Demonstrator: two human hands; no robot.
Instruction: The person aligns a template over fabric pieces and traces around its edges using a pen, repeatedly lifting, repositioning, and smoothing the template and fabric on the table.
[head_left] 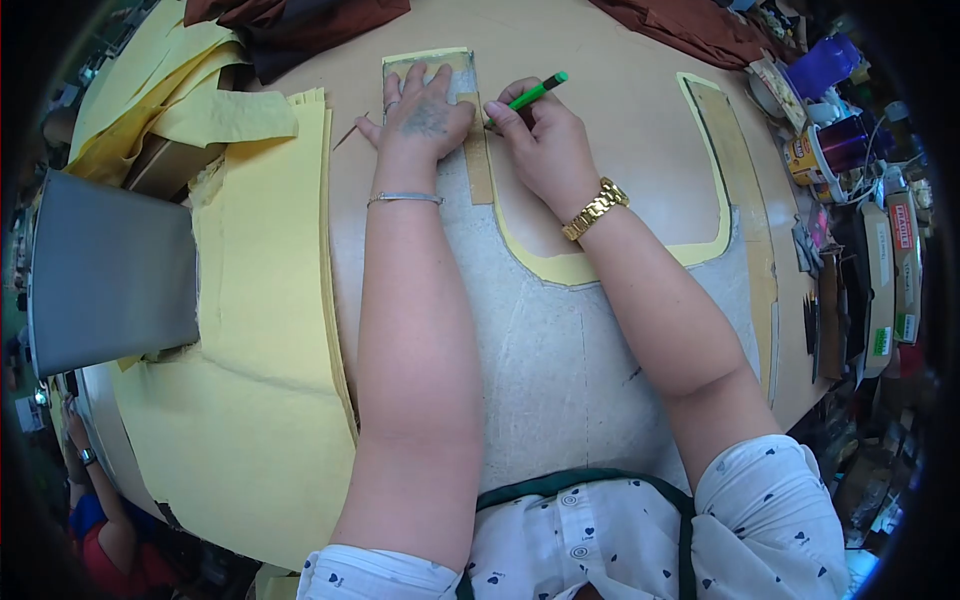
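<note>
The green pen (pixel 530 96) is clamped in the grip of the right hand (pixel 548 150), beside the inner edge of the grey template (pixel 545 380) on the tabletop (pixel 640 150). The left hand (pixel 425 120) is pressed flat, grip spread apart. The template is judged stiff, best held down on its narrow arm; the pen, light, best pinched low. The pen tip is hard to make out; the template's near edge is hidden by clothing (pixel 590 530).

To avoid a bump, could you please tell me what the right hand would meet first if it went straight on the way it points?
The right hand would probably meet the left hand, spread on the pattern piece just ahead, though depth is unclear.
</note>
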